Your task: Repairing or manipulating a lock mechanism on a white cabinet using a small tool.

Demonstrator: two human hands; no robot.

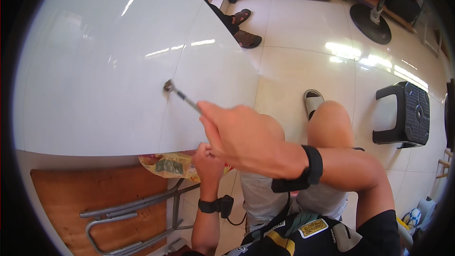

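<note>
My right hand (241,135) is closed around the thin handle of a slim brush-like tool (184,97). The tool slants down and left, and its dark brown tip is at the white tabletop (95,95); whether the tip is bristles is too blurred to tell. Lower down, my left hand (207,159) rests by the table's near edge with its fingers curled in. What those fingers hold, if anything, is hidden. A yellowish printed plastic bag (171,167) shows under the edge beside the left hand.
A wooden board (102,204) with grey metal tube legs leans below the table. On the tiled floor at right stands a black plastic stool (410,114). Another person's sandalled foot (249,39) is past the table's far right side. A round black base (372,23) stands farther back.
</note>
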